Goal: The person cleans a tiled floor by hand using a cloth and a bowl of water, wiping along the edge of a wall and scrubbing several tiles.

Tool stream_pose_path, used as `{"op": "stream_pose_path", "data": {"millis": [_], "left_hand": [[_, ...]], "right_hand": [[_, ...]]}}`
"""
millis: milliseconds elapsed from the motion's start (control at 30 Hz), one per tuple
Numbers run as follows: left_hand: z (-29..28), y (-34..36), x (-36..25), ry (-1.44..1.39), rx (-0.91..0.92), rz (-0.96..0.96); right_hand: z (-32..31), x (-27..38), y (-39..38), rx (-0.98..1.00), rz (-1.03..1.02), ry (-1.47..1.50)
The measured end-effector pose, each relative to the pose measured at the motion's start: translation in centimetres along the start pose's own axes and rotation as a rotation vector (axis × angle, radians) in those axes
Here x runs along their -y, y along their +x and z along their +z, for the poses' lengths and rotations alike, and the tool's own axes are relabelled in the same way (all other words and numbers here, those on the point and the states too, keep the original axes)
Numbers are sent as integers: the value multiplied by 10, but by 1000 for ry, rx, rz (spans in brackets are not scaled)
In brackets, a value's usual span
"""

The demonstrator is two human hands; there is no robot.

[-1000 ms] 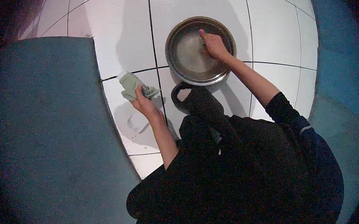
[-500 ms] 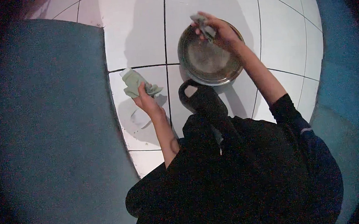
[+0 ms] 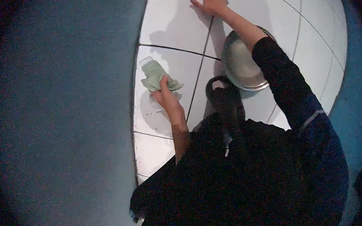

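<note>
My left hand (image 3: pixel 171 102) grips a crumpled pale green cloth (image 3: pixel 155 74), thumb on top, above the white tiles. A flat whitish piece sticks out past the cloth's far end; I cannot tell what it is. My right hand (image 3: pixel 214 0) stretches far forward, palm down and fingers spread, at the top edge of the picture. Something pale and shiny shows at its fingertips, too cut off to name. Under my right forearm stands a round metal basin (image 3: pixel 244 64), partly hidden by the sleeve.
White tiles (image 3: pixel 174 21) with dark joints make up the floor. A blue-grey surface (image 3: pixel 68 121) runs along the left, and a blue one (image 3: pixel 360 67) borders the right. My dark-shod foot (image 3: pixel 223 89) rests just left of the basin.
My right hand has moved from above the basin to farther forward and opened; the greyish crumpled piece it held no longer shows in it. The view has turned, while my left hand keeps the cloth.
</note>
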State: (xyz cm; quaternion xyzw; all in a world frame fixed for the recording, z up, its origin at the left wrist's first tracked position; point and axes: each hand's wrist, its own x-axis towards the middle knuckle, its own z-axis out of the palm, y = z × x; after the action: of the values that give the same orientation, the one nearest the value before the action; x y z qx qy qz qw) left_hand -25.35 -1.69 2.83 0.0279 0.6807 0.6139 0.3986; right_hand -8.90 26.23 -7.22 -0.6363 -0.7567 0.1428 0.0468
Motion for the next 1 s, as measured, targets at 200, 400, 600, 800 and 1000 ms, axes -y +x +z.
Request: {"op": "stream_pose_path", "data": {"millis": [200, 400, 600, 800, 1000], "left_hand": [[-5, -13, -9, 7, -25, 28], [-8, -20, 2, 15, 13, 17], [-1, -31, -13, -7, 17, 72], [-8, -34, -16, 84, 27, 86], [-17, -30, -5, 84, 24, 28]], "right_hand": [[17, 57, -26, -106, -452, -188], [40, 102, -101, -29, -913, 231], [14, 81, 5, -107, -634, 86], [0, 66, 67, 75, -146, -73], [34, 115, -11, -171, -560, -42]]}}
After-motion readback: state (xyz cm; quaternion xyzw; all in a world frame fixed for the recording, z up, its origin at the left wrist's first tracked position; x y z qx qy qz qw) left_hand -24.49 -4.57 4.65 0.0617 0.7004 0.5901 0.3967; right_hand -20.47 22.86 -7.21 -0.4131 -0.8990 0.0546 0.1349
